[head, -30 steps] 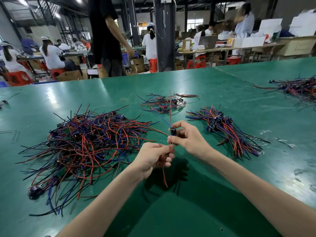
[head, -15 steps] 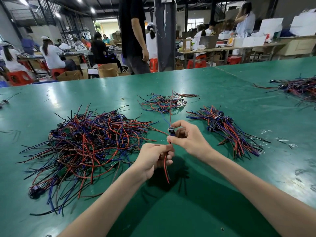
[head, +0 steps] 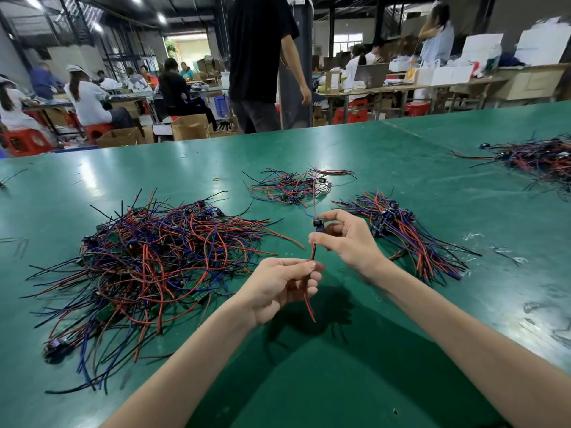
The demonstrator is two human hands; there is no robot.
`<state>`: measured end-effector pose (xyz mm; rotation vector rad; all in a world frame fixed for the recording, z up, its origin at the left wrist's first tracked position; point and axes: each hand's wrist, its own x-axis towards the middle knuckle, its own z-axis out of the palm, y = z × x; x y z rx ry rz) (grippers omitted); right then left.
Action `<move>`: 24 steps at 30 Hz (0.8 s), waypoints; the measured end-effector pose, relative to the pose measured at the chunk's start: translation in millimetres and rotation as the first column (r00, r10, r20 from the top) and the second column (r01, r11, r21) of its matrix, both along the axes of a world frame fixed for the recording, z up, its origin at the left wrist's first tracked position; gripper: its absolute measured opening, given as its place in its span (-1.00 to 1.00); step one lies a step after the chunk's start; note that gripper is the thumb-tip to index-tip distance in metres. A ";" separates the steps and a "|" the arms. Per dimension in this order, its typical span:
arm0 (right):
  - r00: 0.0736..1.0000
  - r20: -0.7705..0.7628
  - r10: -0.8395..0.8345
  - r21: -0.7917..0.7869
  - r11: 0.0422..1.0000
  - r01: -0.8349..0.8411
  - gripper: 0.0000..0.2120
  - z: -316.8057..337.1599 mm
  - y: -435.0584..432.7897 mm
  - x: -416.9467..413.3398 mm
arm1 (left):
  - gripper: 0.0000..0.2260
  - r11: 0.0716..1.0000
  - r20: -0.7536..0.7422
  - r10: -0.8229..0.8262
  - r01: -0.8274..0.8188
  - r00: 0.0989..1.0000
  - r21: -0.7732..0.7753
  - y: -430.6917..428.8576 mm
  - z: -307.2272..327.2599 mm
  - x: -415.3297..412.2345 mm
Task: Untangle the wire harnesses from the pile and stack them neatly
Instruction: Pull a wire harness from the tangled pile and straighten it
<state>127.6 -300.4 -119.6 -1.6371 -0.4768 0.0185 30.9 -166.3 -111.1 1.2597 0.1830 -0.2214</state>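
Harness (head: 313, 255) wires vanish inside the curled left hand (head: 278, 288), while the right hand (head: 347, 240) pinches its half-hidden connector (head: 318, 225).

Both arms are bare and come in from the lower edge; the left forearm (head: 185, 350) rises from the bottom left toward the middle, the right forearm (head: 448, 329) from the bottom right, so the two converge. The left hand (head: 284, 288) sits lower and nearer the body, its back and thumb side turned up; its fingers are curled in, thumb and forefinger pinching the red lead of a wire harness (head: 313, 254). The right hand (head: 346, 239) is just above and beyond it, wrist bent slightly inward; its forefinger arches over and its thumb lies under, nipping the harness's small dark end between them; the other fingers are loosely folded behind.
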 end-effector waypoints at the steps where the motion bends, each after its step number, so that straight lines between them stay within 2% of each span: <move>1: 1.000 -0.002 0.005 0.005 1.000 -0.005 -0.73 -0.2 0.1 -0.8 | -0.88 1.000 -0.009 0.001 -0.001 1.000 0.024 0.5 0.1 0.1; 7: 0.998 -0.017 0.056 0.054 0.997 -0.055 -0.72 2.6 1.4 -6.5 | -0.91 0.985 -0.067 0.085 -0.074 0.994 0.153 -1.3 0.3 1.5; 11: 0.998 -0.031 0.047 0.102 0.994 -0.044 -0.74 7.3 2.9 -7.2 | -0.91 0.978 -0.024 0.153 -0.148 0.988 0.150 -4.0 -3.5 2.7; 15: 0.998 -0.061 -0.025 0.179 0.983 0.036 -0.75 13.8 0.4 -2.0 | -0.93 0.999 0.023 0.033 -0.032 0.999 -0.021 -7.2 -4.4 -1.2; 17: 0.995 -0.079 -0.056 0.186 0.980 0.070 -0.76 14.9 -3.2 0.3 | -0.91 0.998 0.037 -0.028 0.030 0.999 -0.046 -8.0 -4.7 -3.0; 20: 0.994 -0.089 -0.068 0.167 0.982 0.082 -0.77 13.8 -5.7 0.6 | -0.89 0.997 0.029 -0.075 0.075 0.997 -0.001 -6.8 -4.1 -4.0; 24: 0.993 -0.092 -0.071 0.156 0.984 0.085 -0.76 12.3 -5.8 -0.6 | -0.89 0.990 -0.035 -0.057 0.061 0.998 0.127 -4.4 -2.2 -2.0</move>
